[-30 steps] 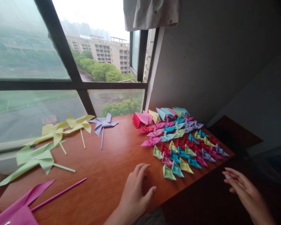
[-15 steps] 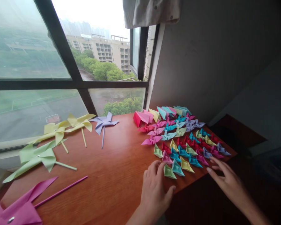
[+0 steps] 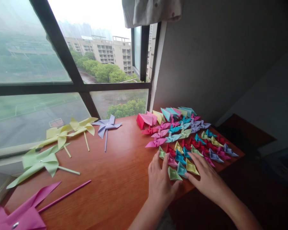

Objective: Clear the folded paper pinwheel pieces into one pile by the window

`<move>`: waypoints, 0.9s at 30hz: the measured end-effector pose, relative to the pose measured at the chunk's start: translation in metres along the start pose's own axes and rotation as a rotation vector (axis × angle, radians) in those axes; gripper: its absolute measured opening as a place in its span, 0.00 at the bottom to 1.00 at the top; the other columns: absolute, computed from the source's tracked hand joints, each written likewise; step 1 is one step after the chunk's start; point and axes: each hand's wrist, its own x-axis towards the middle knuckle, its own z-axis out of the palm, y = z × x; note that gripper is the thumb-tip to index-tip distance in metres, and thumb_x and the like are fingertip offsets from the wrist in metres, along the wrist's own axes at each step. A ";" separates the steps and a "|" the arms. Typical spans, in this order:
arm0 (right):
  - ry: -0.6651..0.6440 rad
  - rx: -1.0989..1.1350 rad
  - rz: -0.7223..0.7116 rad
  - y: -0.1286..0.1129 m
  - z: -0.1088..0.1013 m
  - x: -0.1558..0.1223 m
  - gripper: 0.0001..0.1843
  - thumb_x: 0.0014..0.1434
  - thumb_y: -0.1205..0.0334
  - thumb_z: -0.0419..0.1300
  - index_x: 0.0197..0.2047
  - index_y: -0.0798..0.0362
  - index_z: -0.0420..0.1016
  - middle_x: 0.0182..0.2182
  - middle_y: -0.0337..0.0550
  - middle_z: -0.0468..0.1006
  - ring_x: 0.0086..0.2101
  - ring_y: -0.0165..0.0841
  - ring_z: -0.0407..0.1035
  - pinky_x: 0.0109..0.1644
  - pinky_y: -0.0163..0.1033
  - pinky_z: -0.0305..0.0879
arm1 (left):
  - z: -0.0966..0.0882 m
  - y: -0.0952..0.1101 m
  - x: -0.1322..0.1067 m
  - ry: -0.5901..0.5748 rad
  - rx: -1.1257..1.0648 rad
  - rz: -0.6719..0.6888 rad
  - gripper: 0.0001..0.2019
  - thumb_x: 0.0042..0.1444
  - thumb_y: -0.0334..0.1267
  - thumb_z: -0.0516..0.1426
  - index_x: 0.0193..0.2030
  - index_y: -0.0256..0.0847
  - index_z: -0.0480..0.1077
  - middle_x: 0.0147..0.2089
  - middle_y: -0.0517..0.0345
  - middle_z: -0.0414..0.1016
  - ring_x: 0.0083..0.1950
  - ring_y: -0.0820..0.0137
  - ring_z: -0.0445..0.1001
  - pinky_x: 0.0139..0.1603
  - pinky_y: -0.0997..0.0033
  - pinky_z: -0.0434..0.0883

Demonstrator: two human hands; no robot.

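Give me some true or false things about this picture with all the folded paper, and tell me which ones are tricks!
1. The purple pinwheel has its stick on the table. True.
2. Both hands are at the pinwheels. False: the left hand and right hand are at the paper boats.
3. The pink pinwheel is nearer the camera than the green pinwheel. True.
4. All the boats are one colour. False: there are green, yellow, blue, red and more.
5. Outside you see only sky. False: green trees and buildings show too.
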 end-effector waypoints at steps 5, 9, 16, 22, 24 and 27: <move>-0.028 -0.033 0.053 0.010 -0.007 0.013 0.35 0.61 0.47 0.55 0.68 0.49 0.56 0.64 0.53 0.63 0.62 0.49 0.60 0.61 0.55 0.63 | 0.002 0.002 0.005 -0.033 0.054 0.007 0.53 0.37 0.43 0.71 0.71 0.48 0.53 0.75 0.42 0.42 0.72 0.43 0.49 0.68 0.39 0.52; -0.073 -0.022 0.055 0.014 -0.009 0.012 0.38 0.60 0.46 0.56 0.69 0.49 0.54 0.65 0.52 0.61 0.64 0.49 0.58 0.62 0.55 0.63 | 0.004 0.001 0.007 -0.060 0.069 0.032 0.54 0.36 0.43 0.71 0.71 0.47 0.53 0.75 0.41 0.42 0.73 0.45 0.46 0.69 0.39 0.49; -0.104 -0.021 0.041 0.009 0.005 0.021 0.40 0.57 0.48 0.59 0.69 0.51 0.54 0.67 0.56 0.58 0.65 0.51 0.54 0.63 0.56 0.60 | 0.006 -0.002 0.011 -0.067 0.089 0.067 0.54 0.38 0.43 0.71 0.72 0.47 0.51 0.76 0.40 0.40 0.74 0.45 0.44 0.69 0.39 0.49; -0.064 -0.003 0.055 0.015 0.006 0.030 0.38 0.57 0.47 0.58 0.68 0.51 0.56 0.66 0.55 0.59 0.64 0.52 0.57 0.63 0.57 0.61 | 0.006 -0.002 0.009 -0.067 0.088 0.054 0.53 0.38 0.42 0.70 0.71 0.46 0.52 0.76 0.41 0.40 0.75 0.46 0.43 0.70 0.39 0.48; -0.039 0.027 0.051 0.018 0.002 0.031 0.38 0.58 0.47 0.58 0.68 0.50 0.57 0.65 0.54 0.60 0.63 0.51 0.58 0.63 0.56 0.61 | 0.006 -0.001 0.010 -0.068 0.082 0.053 0.52 0.39 0.42 0.70 0.71 0.46 0.52 0.76 0.42 0.41 0.75 0.46 0.43 0.70 0.39 0.48; -0.019 0.110 0.061 0.020 -0.006 0.030 0.37 0.58 0.45 0.58 0.68 0.47 0.57 0.65 0.52 0.62 0.62 0.49 0.60 0.61 0.53 0.66 | 0.005 -0.001 0.010 -0.070 0.076 0.057 0.51 0.39 0.42 0.70 0.71 0.45 0.53 0.76 0.42 0.41 0.74 0.46 0.44 0.70 0.38 0.48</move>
